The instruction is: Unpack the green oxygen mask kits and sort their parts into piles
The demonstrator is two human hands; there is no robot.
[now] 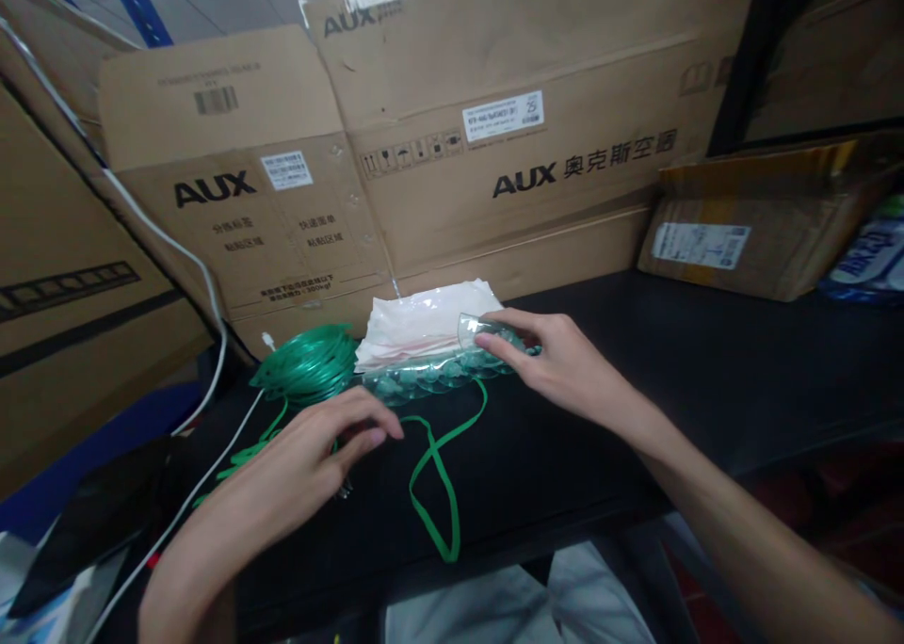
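My right hand (pixel 547 352) pinches a curved piece of clear plastic (pixel 469 331) between thumb and fingers. It is above a row of clear, rounded plastic pieces (pixel 430 373) on the black table. My left hand (pixel 339 442) is closed with its fingers curled, just left of that row. What it holds, if anything, is hidden; a small shiny metal bit shows beneath it. A flat green ribbon (pixel 452 503) emerges by the left fingertips, loops forward and runs back up to the plastic row. Behind the row lie white plastic packets (pixel 430 319).
A coil of green tubing or cord (pixel 307 362) lies left of the packets. A white cable (pixel 204 399) runs down the left side. Large cardboard boxes (pixel 430 211) stand behind the black table (pixel 607 456). A smaller taped box (pixel 763 249) and a blue-labelled package (pixel 872 258) are at right.
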